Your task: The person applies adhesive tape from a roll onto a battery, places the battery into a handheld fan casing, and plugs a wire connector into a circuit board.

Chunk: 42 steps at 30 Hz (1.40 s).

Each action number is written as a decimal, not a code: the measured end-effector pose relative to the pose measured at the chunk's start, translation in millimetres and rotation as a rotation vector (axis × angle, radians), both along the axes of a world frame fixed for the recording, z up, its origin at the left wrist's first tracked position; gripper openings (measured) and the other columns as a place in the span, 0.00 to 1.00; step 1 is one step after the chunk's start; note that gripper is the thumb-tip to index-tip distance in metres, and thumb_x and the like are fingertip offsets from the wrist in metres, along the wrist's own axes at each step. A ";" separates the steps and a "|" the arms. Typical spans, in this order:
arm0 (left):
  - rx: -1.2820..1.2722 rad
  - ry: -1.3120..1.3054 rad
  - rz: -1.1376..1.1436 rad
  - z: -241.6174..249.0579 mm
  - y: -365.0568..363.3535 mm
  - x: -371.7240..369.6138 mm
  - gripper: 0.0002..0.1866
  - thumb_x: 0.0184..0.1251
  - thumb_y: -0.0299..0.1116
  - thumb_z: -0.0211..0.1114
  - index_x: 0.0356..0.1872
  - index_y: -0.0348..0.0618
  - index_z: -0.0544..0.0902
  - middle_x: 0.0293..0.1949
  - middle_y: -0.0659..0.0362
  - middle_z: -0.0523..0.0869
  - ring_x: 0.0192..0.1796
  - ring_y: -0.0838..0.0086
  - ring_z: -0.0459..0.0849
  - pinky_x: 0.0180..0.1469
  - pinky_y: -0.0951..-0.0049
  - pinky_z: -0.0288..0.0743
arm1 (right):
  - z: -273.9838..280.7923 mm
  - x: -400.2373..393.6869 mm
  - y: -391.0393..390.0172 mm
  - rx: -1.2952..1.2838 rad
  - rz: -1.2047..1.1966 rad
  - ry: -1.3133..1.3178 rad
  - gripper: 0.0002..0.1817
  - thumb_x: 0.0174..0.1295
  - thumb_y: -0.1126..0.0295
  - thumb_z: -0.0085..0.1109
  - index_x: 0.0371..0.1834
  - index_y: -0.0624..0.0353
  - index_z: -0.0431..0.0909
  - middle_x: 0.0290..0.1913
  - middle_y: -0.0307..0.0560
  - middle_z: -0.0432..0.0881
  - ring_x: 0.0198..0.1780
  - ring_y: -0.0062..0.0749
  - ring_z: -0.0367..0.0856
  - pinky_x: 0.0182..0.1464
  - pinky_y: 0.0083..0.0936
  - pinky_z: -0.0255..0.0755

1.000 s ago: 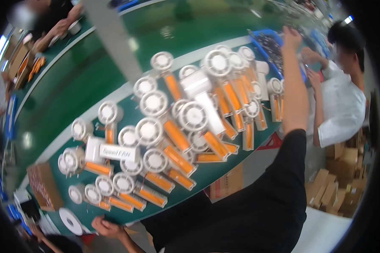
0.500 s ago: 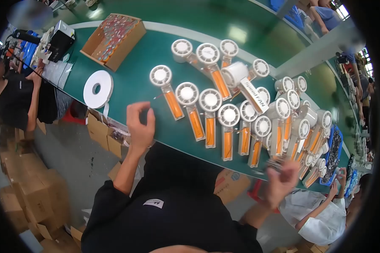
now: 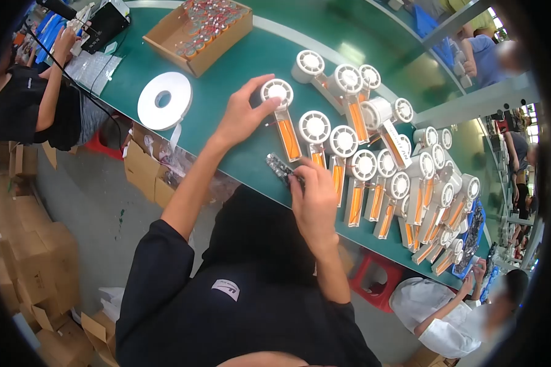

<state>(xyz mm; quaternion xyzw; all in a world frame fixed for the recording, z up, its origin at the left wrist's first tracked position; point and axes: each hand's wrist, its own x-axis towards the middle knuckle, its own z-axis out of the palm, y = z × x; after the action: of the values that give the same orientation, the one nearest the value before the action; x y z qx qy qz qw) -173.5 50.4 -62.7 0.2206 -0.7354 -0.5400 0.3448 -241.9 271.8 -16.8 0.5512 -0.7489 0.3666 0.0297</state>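
My left hand (image 3: 242, 116) reaches forward, thumb and forefinger closed around the round white head of a handheld fan (image 3: 286, 131). That fan lies on the green table, its open handle showing an orange battery and thin wires. Beside its lower end, my right hand (image 3: 316, 199) pinches a narrow dark circuit board (image 3: 279, 167) with small silvery parts. More fans of the same kind lie to the right, among them a fan (image 3: 315, 131) just past the held one. One fan (image 3: 397, 144) has a white handle cover with lettering.
A roll of white tape (image 3: 146, 104) lies at the left, and a cardboard box (image 3: 211, 52) of wired parts stands behind it. At the right is a blue tray (image 3: 471, 238) of dark parts. Co-workers sit on both sides. A red stool (image 3: 373, 282) stands below the table.
My left hand has moved forward onto the nearest fan and taken hold of its head. My right hand has come left from the right-hand fans, bringing the circuit board. The camera view has shifted.
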 end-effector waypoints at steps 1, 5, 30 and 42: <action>-0.029 -0.030 0.036 -1.7 0.7 3.8 0.27 0.69 0.31 0.67 0.66 0.33 0.71 0.55 0.52 0.82 0.57 0.72 0.80 0.63 0.71 0.72 | 4.0 -2.0 -0.1 -0.024 0.000 0.037 0.10 0.56 0.80 0.66 0.40 0.63 0.77 0.47 0.53 0.83 0.42 0.48 0.81 0.44 0.38 0.76; -0.128 -0.106 0.110 1.7 4.4 29.9 0.29 0.69 0.31 0.67 0.69 0.33 0.69 0.56 0.51 0.83 0.57 0.71 0.81 0.62 0.70 0.73 | 5.7 -3.3 5.1 -0.198 -0.045 -0.311 0.14 0.50 0.87 0.68 0.38 0.63 0.77 0.44 0.53 0.84 0.37 0.41 0.84 0.38 0.29 0.78; 0.623 0.674 0.019 33.9 134.9 77.6 0.24 0.75 0.37 0.61 0.63 0.29 0.71 0.57 0.45 0.79 0.62 0.63 0.78 0.63 0.61 0.74 | -1.8 15.8 -8.6 -0.421 0.398 -0.728 0.47 0.46 0.88 0.73 0.69 0.60 0.56 0.56 0.61 0.75 0.47 0.32 0.80 0.50 0.26 0.77; 0.898 0.651 -0.335 36.8 137.4 114.9 0.39 0.66 0.51 0.68 0.64 0.27 0.69 0.65 0.31 0.69 0.66 0.43 0.74 0.67 0.43 0.69 | 9.7 -3.4 -4.6 -0.301 0.510 -1.208 0.23 0.57 0.90 0.64 0.56 0.72 0.70 0.51 0.59 0.79 0.41 0.27 0.84 0.44 0.22 0.78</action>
<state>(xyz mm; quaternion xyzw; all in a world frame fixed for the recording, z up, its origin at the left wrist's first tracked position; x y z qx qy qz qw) -58.7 187.8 -25.9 0.0483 -0.3152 -0.8863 0.3358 -245.3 267.2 -7.1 0.3988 -0.4209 0.7067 -0.4054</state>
